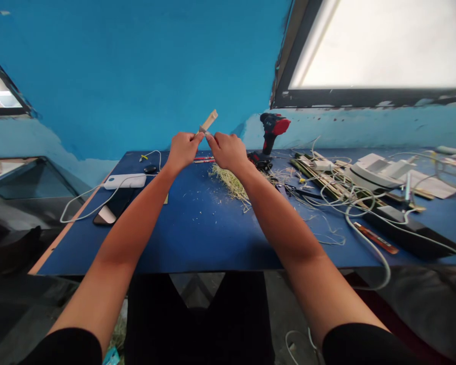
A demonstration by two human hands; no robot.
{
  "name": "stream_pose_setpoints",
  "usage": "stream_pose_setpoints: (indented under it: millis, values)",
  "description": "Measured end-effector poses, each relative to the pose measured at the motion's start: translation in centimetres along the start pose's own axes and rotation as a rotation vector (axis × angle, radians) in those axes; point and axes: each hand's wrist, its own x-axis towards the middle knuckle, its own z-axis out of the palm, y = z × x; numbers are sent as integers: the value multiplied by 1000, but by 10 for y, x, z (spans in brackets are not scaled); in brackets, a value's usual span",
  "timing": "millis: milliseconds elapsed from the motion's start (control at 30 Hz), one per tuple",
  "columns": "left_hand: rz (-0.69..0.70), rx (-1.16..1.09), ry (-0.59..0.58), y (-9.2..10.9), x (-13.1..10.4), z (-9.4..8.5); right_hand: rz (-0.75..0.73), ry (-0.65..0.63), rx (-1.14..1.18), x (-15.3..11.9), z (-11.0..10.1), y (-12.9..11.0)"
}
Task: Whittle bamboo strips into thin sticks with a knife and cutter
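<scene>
Both arms reach forward over a blue table (197, 228). My left hand (184, 148) is closed round the lower end of a pale strip, wood or bamboo (210, 120), which tilts up and to the right. My right hand (228, 150) is closed too, its thumb and fingers on a small grey blade (203, 130) that lies across the strip. The blade's handle is hidden in the fingers. Thin pale shavings (231, 182) are heaped on the table below my right hand.
A red and black cordless drill (272, 131) stands behind the shavings. Tangled white cable (349, 203), green strips and a box cutter (375, 238) lie at the right. A white power bank (124, 181) and a phone (112, 209) lie at the left.
</scene>
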Motion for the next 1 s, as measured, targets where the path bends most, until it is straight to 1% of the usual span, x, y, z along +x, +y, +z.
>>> stream_pose_setpoints:
  millis: [167, 300, 433, 567, 700, 767, 900, 1000]
  values:
    - [-13, 7, 8, -9, 2, 3, 6, -5, 9, 0, 2, 1]
    - [2, -36, -18, -15, 2, 5, 35, 13, 13, 0, 0, -1]
    - [11, -103, -56, -10, 0, 4, 60, 16, 18, -2, -1, -3]
    - [17, -52, -47, 0, -5, 2, 66, 12, 21, -2, 1, -2]
    - [-57, -141, -125, 4, -4, 3, 60, 6, 18, -1, 3, 0]
    - [-65, -183, -107, 2, -2, 5, 49, 4, 13, -1, 3, -1]
    - [-8, -159, -32, 0, 0, 5, 45, -8, 17, -4, 2, -4]
    - [-59, -247, -59, 1, 0, 3, 41, -11, 17, -5, 1, -5]
